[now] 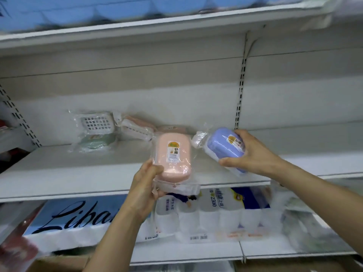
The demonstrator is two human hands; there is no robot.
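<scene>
Above the front edge of the white shelf (59, 169), a pink soap box (172, 156) in clear wrap is held by the left grip (145, 185), which is clamped on its lower end. Just beside it, a lilac soap box (225, 148) is held tilted by the right grip (253, 152), which is curled round it. More wrapped soap boxes (98, 132) are seen at the shelf's back, and toilet roll packs (216, 213) below.
</scene>
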